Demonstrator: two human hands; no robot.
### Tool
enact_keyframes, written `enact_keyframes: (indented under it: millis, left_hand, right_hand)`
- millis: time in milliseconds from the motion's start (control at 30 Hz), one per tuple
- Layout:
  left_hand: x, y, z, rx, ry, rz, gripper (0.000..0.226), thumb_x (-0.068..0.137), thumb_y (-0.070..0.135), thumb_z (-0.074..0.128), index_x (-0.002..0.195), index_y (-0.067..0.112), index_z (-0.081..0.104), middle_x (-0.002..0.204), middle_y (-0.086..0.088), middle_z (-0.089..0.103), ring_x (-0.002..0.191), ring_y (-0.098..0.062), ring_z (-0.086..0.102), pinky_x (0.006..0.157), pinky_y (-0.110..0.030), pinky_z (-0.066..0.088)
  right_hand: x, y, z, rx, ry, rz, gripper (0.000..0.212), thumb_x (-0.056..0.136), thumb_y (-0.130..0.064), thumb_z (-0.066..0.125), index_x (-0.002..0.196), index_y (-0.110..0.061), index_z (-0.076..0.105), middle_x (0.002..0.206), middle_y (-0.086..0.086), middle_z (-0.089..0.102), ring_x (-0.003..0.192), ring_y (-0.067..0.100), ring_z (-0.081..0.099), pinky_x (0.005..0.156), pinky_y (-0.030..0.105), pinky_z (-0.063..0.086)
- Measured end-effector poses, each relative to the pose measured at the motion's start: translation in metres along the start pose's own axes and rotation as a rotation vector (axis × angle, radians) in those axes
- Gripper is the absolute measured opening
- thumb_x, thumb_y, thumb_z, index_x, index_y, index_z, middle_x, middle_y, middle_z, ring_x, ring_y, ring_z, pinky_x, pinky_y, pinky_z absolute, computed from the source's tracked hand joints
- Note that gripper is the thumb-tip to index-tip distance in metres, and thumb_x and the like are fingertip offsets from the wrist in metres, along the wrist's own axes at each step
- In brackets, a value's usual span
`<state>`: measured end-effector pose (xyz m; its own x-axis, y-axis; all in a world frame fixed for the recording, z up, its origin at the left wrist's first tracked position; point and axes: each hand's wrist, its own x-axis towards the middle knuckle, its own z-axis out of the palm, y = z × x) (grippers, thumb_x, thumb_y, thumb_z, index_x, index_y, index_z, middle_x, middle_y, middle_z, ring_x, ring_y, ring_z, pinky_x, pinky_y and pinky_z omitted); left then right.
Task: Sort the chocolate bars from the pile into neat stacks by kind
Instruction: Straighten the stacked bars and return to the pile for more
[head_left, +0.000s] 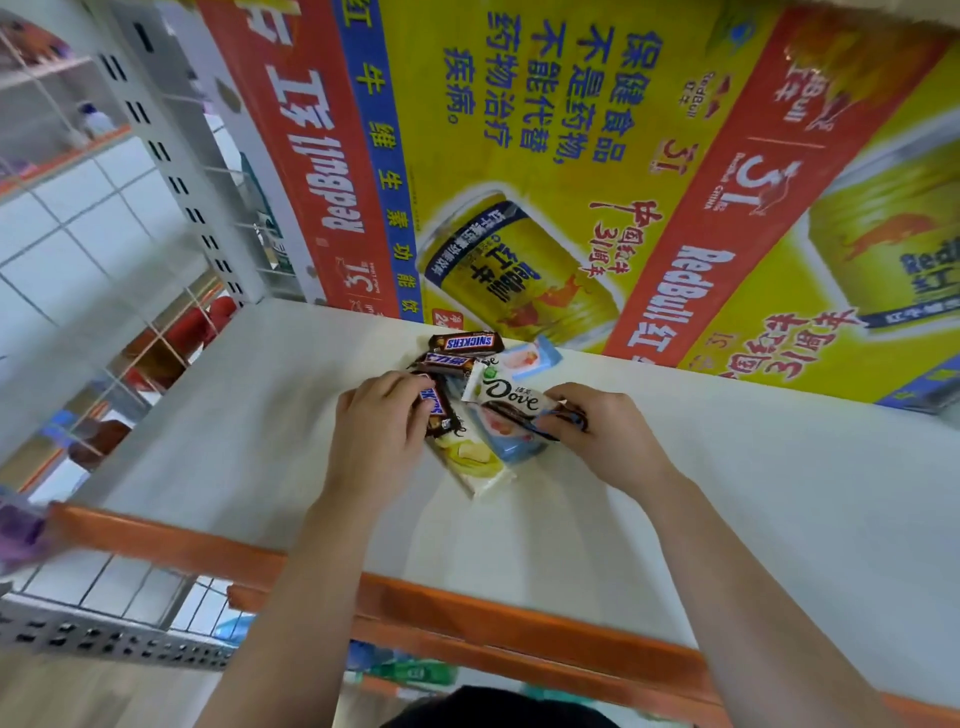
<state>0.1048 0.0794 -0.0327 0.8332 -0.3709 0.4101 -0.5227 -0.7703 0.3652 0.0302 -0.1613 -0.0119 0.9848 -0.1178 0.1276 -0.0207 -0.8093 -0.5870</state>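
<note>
1. While both hands were at the pile, we found it unsorted toward the back of the white shelf board, just in front of the Red Bull cartons; no stacks had been formed.
2. We recorded the left hand curled round one Snickers bar, fingers across its wrapper; two further Snickers bars lay at the far edge of the pile, touching each other.
3. We recorded the right hand pinching one end of a Dove bar; that bar lay over a blue packet and beside a pale yellow packet; a pink-and-blue packet lay behind.
4. We judged the bars light and fairly stiff; the thin Dove slabs seemed liable to snap if bent; the glossy wrappers looked slippery and likely to slide within a stack.
5. We judged the safest hold to be across the long edges at mid-length; the crimped wrapper ends would flex and let a bar swing.
</note>
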Motion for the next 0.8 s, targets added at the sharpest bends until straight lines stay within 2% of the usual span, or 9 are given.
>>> enact_keyframes:
  millis: [100,167,233,367,467,600,667,800]
  left_hand:
    - [0.004,0.000,0.000,-0.042,-0.111,0.101,0.028,0.089,0.009,0.054,0.113,0.018,0.065,0.115,-0.002,0.066,0.108,-0.027,0.058,0.087,-0.043,0.047]
    - [0.007,0.002,-0.001,-0.095,-0.223,0.142,0.030,0.091,0.021,0.052,0.118,0.021,0.064,0.124,0.002,0.062,0.120,-0.023,0.052,0.096,-0.045,0.044]
    - [0.007,0.003,-0.002,-0.111,-0.277,0.130,0.032,0.091,0.029,0.055,0.121,0.023,0.062,0.129,0.005,0.058,0.123,-0.019,0.049,0.098,-0.042,0.041]
    - [0.003,-0.005,-0.007,0.007,-0.195,0.065,0.031,0.085,0.036,0.064,0.113,0.022,0.065,0.116,0.004,0.059,0.109,-0.023,0.053,0.088,-0.040,0.040]
    - [0.004,-0.012,-0.011,0.043,-0.205,0.026,0.038,0.085,0.045,0.059,0.113,0.021,0.066,0.112,0.003,0.060,0.107,-0.024,0.052,0.087,-0.041,0.041]
    - [0.007,-0.012,-0.016,-0.039,-0.264,-0.010,0.054,0.078,0.054,0.049,0.117,0.021,0.064,0.119,0.004,0.058,0.113,-0.021,0.049,0.093,-0.040,0.040]
    - [0.008,-0.013,-0.016,-0.053,-0.234,-0.017,0.050,0.079,0.052,0.053,0.115,0.021,0.065,0.118,0.003,0.059,0.112,-0.021,0.050,0.093,-0.042,0.041]
    - [0.015,-0.011,-0.014,-0.064,-0.182,0.018,0.030,0.087,0.035,0.062,0.114,0.020,0.066,0.116,0.002,0.060,0.109,-0.022,0.054,0.090,-0.044,0.044]
  right_hand:
    - [-0.002,-0.003,-0.002,0.012,0.003,0.019,0.025,0.086,-0.027,0.067,0.108,-0.015,0.066,0.102,0.004,0.072,0.089,0.025,0.065,0.072,0.035,0.049]
    - [-0.004,-0.003,-0.002,0.021,0.015,0.039,0.023,0.088,-0.025,0.065,0.108,-0.014,0.065,0.102,0.005,0.072,0.090,0.027,0.064,0.071,0.034,0.047]
    - [-0.006,-0.002,-0.002,0.031,0.032,0.062,0.021,0.090,-0.023,0.062,0.108,-0.014,0.064,0.102,0.005,0.071,0.089,0.027,0.063,0.068,0.031,0.044]
    - [-0.010,-0.001,-0.003,0.110,0.062,0.129,0.010,0.092,-0.024,0.059,0.100,-0.020,0.059,0.098,0.004,0.071,0.066,0.024,0.067,0.064,0.037,0.054]
    - [-0.013,-0.002,-0.005,0.135,0.082,0.163,0.004,0.093,-0.025,0.057,0.096,-0.024,0.054,0.096,0.001,0.068,0.051,0.019,0.066,0.052,0.028,0.052]
    - [-0.015,-0.002,-0.003,0.131,0.089,0.185,0.005,0.093,-0.025,0.057,0.097,-0.022,0.056,0.097,0.003,0.070,0.049,0.021,0.064,0.053,0.031,0.052]
    - [-0.016,-0.003,-0.001,0.133,0.079,0.189,0.008,0.093,-0.025,0.057,0.099,-0.020,0.057,0.098,0.004,0.070,0.049,0.022,0.064,0.054,0.033,0.053]
    - [-0.017,-0.005,0.000,0.134,0.084,0.187,0.008,0.092,-0.026,0.057,0.099,-0.021,0.057,0.099,0.004,0.071,0.050,0.022,0.064,0.056,0.038,0.055]
